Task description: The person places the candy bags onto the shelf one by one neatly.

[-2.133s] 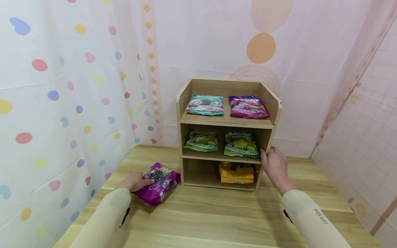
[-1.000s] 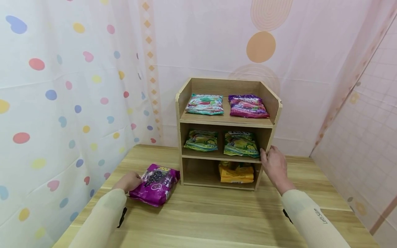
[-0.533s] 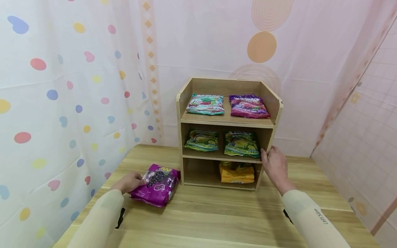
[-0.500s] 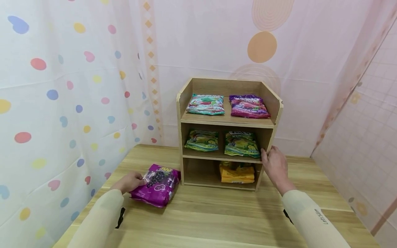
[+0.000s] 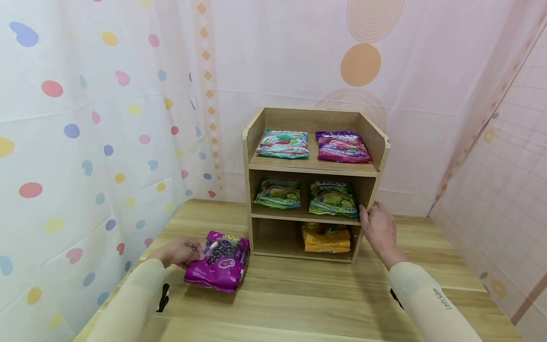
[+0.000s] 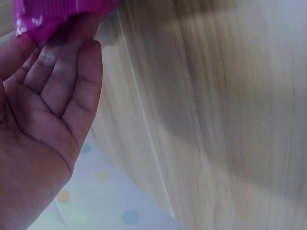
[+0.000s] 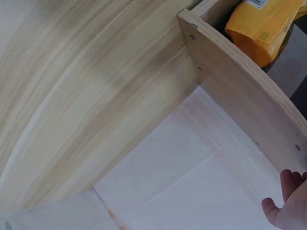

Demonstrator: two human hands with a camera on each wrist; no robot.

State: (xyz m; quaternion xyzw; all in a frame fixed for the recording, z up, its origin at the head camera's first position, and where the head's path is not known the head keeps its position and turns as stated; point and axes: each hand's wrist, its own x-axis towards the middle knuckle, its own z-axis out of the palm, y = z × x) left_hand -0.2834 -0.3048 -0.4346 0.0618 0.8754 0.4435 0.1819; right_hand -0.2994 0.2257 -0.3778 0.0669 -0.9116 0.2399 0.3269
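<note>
My left hand [image 5: 179, 251] pinches the left edge of a purple candy bag [image 5: 222, 271] printed with dark grapes, thumb on top and fingers beneath. The bag tilts close over the table, left of a three-tier wooden shelf [image 5: 314, 166], its right corner by the shelf's left side. In the left wrist view, the palm side of the left hand [image 6: 57, 91] shows under the bag's magenta edge [image 6: 69, 12]. My right hand [image 5: 380, 228] holds the shelf's right side panel, thumb at its front edge. The right wrist view catches only some fingers of that hand [image 7: 290, 206] beside the panel.
A teal-white bag [image 5: 283, 144] and a purple-red bag [image 5: 343, 147] lie on the top tier. Two green bags [image 5: 278, 194] fill the middle one. An orange bag [image 5: 326, 241] sits at the bottom right. Patterned curtains [image 5: 290, 57] surround the wooden table [image 5: 290, 304].
My left hand has shifted its hold to the bag's left edge. The bag has turned and moved slightly toward me and to the right. My right hand and the shelf stay put.
</note>
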